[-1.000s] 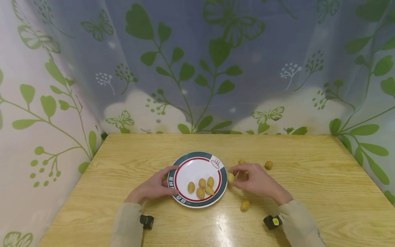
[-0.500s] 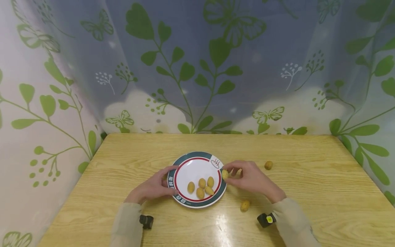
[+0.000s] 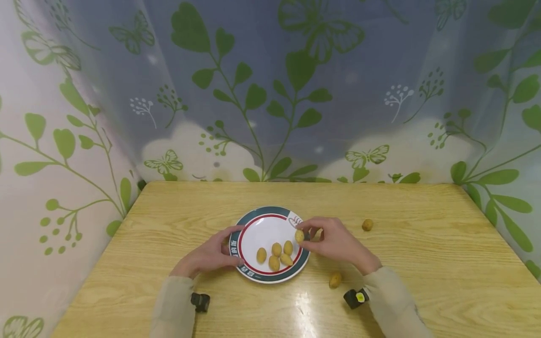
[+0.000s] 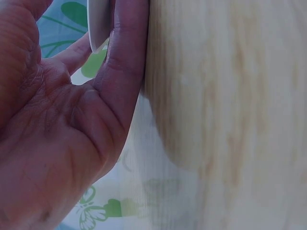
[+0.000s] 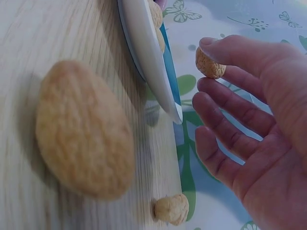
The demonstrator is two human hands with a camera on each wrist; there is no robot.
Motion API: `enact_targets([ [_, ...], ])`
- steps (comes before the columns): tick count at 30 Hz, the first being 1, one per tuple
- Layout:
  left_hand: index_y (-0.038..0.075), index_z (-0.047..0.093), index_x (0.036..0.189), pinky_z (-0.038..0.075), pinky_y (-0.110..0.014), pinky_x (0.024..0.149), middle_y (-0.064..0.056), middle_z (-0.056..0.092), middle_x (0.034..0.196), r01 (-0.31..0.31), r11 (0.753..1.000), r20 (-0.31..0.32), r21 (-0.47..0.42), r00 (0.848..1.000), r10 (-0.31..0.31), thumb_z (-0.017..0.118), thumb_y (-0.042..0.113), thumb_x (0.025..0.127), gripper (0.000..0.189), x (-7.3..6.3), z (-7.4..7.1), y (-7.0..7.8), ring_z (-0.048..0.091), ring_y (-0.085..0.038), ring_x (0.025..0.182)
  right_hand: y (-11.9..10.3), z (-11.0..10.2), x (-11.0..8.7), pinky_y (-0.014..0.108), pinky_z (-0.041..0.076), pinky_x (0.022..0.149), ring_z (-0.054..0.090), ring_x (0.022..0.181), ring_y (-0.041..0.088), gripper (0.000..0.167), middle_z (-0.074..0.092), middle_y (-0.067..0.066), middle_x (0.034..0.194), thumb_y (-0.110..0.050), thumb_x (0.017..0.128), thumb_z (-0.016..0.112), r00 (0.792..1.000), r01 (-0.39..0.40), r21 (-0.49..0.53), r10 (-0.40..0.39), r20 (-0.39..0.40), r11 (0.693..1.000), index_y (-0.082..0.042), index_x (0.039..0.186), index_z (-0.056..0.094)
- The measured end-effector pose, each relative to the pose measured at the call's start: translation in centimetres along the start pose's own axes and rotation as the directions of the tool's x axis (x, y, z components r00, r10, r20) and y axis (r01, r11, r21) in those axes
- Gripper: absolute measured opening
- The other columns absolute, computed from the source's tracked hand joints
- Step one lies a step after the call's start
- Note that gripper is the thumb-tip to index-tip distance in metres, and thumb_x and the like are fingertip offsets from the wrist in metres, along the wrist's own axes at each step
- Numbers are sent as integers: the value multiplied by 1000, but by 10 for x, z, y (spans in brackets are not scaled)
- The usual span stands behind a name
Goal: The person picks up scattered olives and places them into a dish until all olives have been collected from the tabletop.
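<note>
In the head view, a white plate point(image 3: 266, 230) with a teal rim and red ring lies on the wooden table. My left hand point(image 3: 211, 253) grips its left edge, thumb at the lower rim; the left wrist view shows this hand point(image 4: 76, 124) around the plate's edge point(image 4: 99, 26). Several brown, wrinkled walnuts point(image 3: 276, 249) sit in the plate's lower half. Between thumb and fingertips, my right hand point(image 3: 334, 239) pinches another walnut point(image 3: 299, 236) above the plate's right rim. In the right wrist view, that walnut point(image 5: 209, 64) is held up beside the plate, the other fingers loosely bent.
One loose walnut point(image 3: 335, 280) lies on the table below my right hand, and another loose walnut point(image 3: 367, 225) lies farther back to the right. A curtain point(image 3: 262, 94) printed with leaves and butterflies stands behind the table's back edge point(image 3: 405, 184).
My right hand has moved left with the pinched walnut, from beside the plate to over its right rim. The left hand and the plate have stayed put.
</note>
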State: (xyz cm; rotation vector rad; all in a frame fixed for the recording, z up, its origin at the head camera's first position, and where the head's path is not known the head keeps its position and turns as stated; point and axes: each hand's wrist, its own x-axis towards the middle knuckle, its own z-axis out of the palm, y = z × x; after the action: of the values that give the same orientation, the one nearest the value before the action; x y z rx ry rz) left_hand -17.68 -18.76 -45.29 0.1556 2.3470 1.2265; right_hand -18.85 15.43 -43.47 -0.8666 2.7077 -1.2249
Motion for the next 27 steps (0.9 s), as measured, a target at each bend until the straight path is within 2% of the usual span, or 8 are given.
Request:
enact_targets([
  [11, 24, 37, 157, 53, -30, 83, -10, 64, 121, -19, 1000, 8, -2, 1000, 19, 85, 20, 83, 89, 0, 0, -1, 65, -17, 94, -4, 8, 7, 22, 51, 64, 62, 78, 8, 32, 73, -1, 92, -19, 87, 81, 999, 43, 18, -43, 9, 999, -10, 117, 75],
  [16, 25, 37, 157, 52, -31, 84, -9, 66, 116, -7, 1000, 2, 8, 1000, 7, 86, 23, 83, 89, 0, 0, -1, 64, -17, 92, -6, 12, 10, 22, 51, 61, 61, 78, 6, 30, 73, 2, 96, -19, 88, 80, 999, 34, 26, -35, 27, 999, -12, 117, 75],
  [27, 26, 37, 157, 50, -30, 83, -8, 66, 111, -3, 1000, 0, 21, 1000, 3, 86, 25, 82, 89, 1, -1, -3, 63, -17, 89, -8, 21, 18, 23, 53, 67, 65, 80, 8, 33, 74, 0, 101, -24, 88, 81, 998, 53, 59, -55, 24, 997, -12, 118, 75],
])
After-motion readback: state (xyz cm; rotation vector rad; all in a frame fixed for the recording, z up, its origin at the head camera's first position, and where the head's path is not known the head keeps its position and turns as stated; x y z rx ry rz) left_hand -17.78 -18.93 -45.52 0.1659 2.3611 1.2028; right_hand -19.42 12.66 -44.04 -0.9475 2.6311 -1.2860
